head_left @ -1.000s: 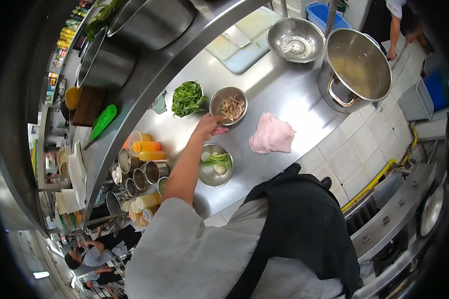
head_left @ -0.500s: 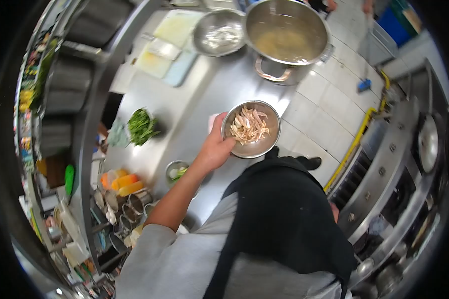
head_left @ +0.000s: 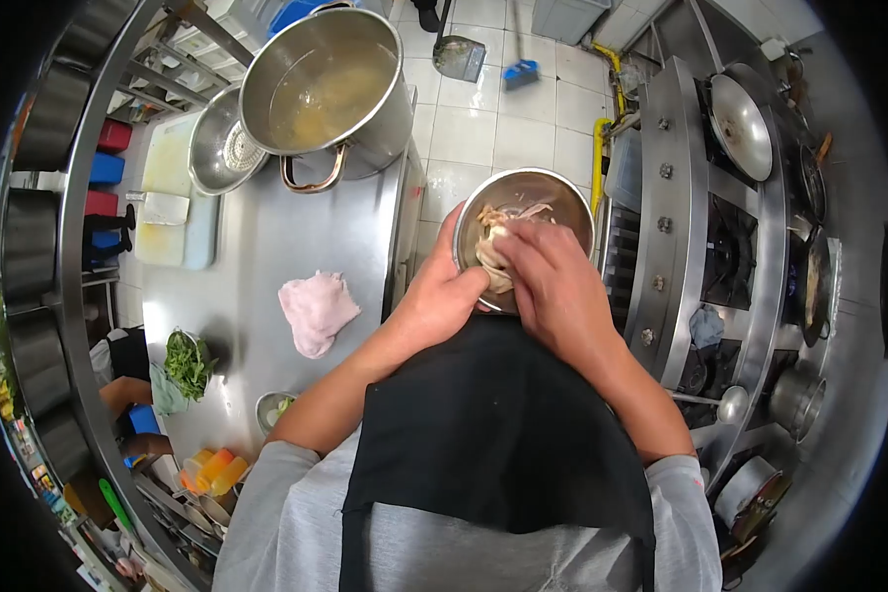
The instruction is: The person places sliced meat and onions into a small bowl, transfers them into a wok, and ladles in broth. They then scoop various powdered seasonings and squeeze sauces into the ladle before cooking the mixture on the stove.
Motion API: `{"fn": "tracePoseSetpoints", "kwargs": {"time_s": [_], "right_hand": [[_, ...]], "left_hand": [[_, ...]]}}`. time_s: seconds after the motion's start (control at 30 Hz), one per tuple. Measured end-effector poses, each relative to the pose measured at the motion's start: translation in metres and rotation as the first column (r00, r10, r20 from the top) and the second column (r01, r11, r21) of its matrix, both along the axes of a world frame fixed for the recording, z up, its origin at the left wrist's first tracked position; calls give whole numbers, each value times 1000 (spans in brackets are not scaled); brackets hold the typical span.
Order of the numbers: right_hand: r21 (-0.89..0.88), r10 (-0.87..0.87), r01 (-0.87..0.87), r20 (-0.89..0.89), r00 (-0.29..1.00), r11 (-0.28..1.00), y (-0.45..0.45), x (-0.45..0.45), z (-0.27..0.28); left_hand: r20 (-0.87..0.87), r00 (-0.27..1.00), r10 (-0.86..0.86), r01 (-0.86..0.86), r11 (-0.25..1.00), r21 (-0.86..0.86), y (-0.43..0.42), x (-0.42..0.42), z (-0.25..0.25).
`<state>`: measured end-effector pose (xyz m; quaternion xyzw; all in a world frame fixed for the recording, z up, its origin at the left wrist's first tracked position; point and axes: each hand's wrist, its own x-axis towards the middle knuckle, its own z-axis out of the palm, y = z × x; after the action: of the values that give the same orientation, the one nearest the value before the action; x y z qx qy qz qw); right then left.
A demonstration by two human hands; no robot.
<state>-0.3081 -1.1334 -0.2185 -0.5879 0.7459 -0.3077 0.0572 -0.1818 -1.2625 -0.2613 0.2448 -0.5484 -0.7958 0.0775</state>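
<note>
The left hand (head_left: 436,298) is clamped on the near-left rim of a round, polished stainless-steel bowl (head_left: 535,187), its thumb lapped over the edge; the right hand (head_left: 560,278) reaches into the same bowl, its fingers drawn together on pale, tan-edged, limp strips (head_left: 489,253) lying inside; whether those fingertips grip any strip cannot be told, since the hand covers them; the two hands are near each other but apart, with the bowl between them, held off the counter just in front of a black cloth apron (head_left: 503,414).

To the left extends a long, grey stainless-steel counter (head_left: 242,281); on it lies a crumpled, pale pink cloth (head_left: 318,314), with a bunch of dark green leaves (head_left: 186,365) farther left; at the far end stands a tall, cylindrical steel pot (head_left: 390,128) of cloudy liquid, just beside a shallow, perforated steel colander (head_left: 207,150); at right runs a steel cooking range (head_left: 651,237) bearing a round, grey metal wok (head_left: 743,128).
</note>
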Motion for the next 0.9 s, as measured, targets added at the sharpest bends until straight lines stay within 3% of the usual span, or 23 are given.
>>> {"fn": "tracePoseSetpoints", "kwargs": {"time_s": [0.03, 0.13, 0.23, 0.33, 0.43, 0.53, 0.57, 0.63, 0.73, 0.83, 0.9], "right_hand": [[25, 11, -10, -25, 1000, 1000, 5, 4, 2], [25, 49, -48, -35, 998, 999, 18, 8, 1], [67, 63, -61, -30, 998, 996, 24, 7, -5], [46, 63, -62, -10, 998, 997, 23, 6, -7], [118, 4, 0, -40, 999, 993, 17, 0, -8], [186, -47, 54, -41, 998, 981, 19, -11, -6], [176, -99, 100, -16, 995, 979, 24, -13, -6], [155, -202, 194, 35, 979, 969, 41, -23, -8], [54, -442, 439, 102, 891, 897, 88, -40, -36], [195, -728, 710, 322, 605, 677, 150, -48, -72], [363, -833, 760, 366, 415, 539, 221, -40, -144]], "left_hand": [[-14, 1000, 2, -3, 997, -71, -1, 0, -5], [-63, 997, 34, -32, 999, 29, 1, 1, -8], [-41, 999, 7, -9, 999, -42, -2, 4, -7], [-35, 999, 14, -14, 1000, 11, -1, 4, -6], [56, 997, -51, 45, 994, 103, -1, 2, -14], [333, 939, -90, 20, 978, 206, -3, -21, -26], [321, 939, -122, -13, 922, 388, -10, -23, -53], [337, 933, -124, 36, 966, 256, -9, -35, -64], [328, 936, -126, 59, 977, 207, 1, -56, -67], [333, 933, -138, 71, 976, 207, 3, -91, -67], [356, 911, -207, 146, 971, 191, 10, -113, -59]]}}
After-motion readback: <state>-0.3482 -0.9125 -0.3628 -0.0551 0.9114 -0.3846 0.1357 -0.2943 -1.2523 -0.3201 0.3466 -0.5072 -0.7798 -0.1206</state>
